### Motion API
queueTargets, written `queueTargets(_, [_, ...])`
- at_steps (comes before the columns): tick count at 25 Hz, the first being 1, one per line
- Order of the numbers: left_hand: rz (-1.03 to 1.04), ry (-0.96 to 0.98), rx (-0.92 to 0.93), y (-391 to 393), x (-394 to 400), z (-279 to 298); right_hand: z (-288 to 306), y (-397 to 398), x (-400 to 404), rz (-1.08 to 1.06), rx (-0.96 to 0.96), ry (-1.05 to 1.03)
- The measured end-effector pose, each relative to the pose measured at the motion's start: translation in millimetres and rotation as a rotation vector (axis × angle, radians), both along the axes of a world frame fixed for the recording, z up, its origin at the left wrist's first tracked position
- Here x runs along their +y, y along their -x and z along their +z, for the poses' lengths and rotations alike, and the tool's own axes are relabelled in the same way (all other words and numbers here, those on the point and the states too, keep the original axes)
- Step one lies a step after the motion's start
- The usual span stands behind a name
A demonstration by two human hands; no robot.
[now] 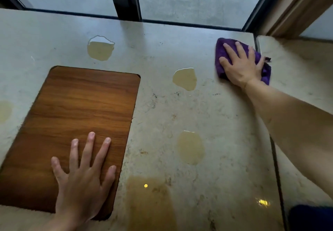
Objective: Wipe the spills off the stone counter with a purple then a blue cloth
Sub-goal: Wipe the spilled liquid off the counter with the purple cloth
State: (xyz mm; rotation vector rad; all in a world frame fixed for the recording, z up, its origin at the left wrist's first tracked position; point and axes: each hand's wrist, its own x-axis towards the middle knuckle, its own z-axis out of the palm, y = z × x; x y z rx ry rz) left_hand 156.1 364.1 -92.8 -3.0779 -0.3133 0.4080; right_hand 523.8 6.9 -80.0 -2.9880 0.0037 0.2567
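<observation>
The purple cloth is pressed flat on the far right of the stone desk by the right hand, fingers spread over it. Yellowish spills are seen at far centre, mid-desk, nearer and at the near edge. The left hand is laid flat, fingers spread, on a wooden board. A blue cloth is glimpsed at the near right corner.

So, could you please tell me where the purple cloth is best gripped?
From above, at its bunched middle: the purple cloth lies crumpled flat on the counter, with the right hand already spread over it. Curling the fingers should gather its folds.
</observation>
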Motion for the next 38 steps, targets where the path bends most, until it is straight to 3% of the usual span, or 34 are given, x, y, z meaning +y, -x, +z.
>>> queueTargets(8, [0.019, 0.011, -0.035, -2.6, -0.5, -4.3, -1.3, -71.8, 36.6, 0.084, -0.017, -0.009])
queueTargets(15, [0.01, 0.016, -0.044, -1.6, 1.3, -5.9, -1.4, -5.3, 47.5, 0.292, 0.033, -0.03])
queueTargets(21, [0.014, 0.059, -0.078, -4.0, 0.2, -7.5, -2.4, 113.6, 49.8, 0.205, 0.043, -0.038])
queueTargets(27, [0.025, 0.103, -0.146, -4.0, 0.2, -6.1, -5.1, 303.4, 58.8, -0.033, -0.061, -0.013])
queueTargets(30, [0.012, 0.146, -0.161, -3.3, 0.0, -4.4, -2.9, 399.8, 64.4, -0.12, 0.028, -0.001])
queueTargets(34, [0.008, 0.166, -0.156, 0.0, 0.4, -5.2, -1.3, 510.4, 88.8, -0.293, 0.024, -0.014])
queueTargets(38, [-0.005, 0.179, -0.171, -1.3, 2.3, -5.4, -4.0, 581.0, 147.1, -0.334, -0.055, -0.038])
